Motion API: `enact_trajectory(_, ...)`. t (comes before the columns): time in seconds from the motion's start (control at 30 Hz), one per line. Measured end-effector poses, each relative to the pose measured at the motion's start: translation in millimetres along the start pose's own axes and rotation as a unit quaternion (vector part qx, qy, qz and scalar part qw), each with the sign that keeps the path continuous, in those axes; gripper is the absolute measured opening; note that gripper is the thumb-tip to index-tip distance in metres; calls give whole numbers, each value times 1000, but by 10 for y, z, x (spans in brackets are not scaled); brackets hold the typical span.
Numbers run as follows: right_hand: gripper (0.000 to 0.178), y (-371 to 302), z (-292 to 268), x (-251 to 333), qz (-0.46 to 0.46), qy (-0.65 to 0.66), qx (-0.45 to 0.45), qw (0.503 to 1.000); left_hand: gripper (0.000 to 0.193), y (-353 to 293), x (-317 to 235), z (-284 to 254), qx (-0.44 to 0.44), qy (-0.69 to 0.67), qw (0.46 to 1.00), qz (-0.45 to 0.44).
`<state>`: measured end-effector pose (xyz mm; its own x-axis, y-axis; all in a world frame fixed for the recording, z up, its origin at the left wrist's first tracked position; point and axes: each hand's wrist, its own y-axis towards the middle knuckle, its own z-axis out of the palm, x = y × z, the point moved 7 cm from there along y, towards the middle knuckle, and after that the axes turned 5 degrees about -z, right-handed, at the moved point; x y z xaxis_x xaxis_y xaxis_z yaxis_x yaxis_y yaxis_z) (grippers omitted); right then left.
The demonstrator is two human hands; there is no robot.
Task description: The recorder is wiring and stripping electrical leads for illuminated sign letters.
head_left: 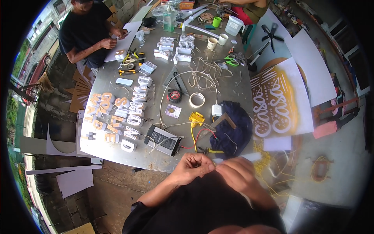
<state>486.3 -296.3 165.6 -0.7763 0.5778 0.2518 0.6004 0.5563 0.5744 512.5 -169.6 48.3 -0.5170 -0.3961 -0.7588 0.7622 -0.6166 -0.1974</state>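
Observation:
At the near edge of the metal table, my left hand (193, 167) and my right hand (238, 175) meet in front of my body. Thumb and fingers of both are pinched together, fingertips almost touching. Whatever lies between them is too small to make out. Just beyond are a silver-and-black power supply box (163, 140) with thin wires, a yellow corded device (196, 118) and a dark blue cloth (237, 136). A metal square (225, 121) rests on the cloth, beside a white adapter (217, 110).
White block letters (135, 119) stand in rows at left, several wired. A tape measure (173, 95), tape roll (196, 100), green scissors (232, 60) and tangled wire (204, 74) lie mid-table. One person (85, 33) works at far left, another (249, 9) at far right.

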Motion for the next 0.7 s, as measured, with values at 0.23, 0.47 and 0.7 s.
enact_trajectory(0.23,18,89,86,20,-12,-8,29,999,10,-69,-23,-110,-44,30,998,-22)
enact_trajectory(0.47,7,-136,367,-292,283,238,65,927,12,-174,-562,12,-82,458,831,305)
enact_trajectory(0.7,19,-795,868,-598,510,531,80,672,13,-70,-378,-123,-66,441,859,250)
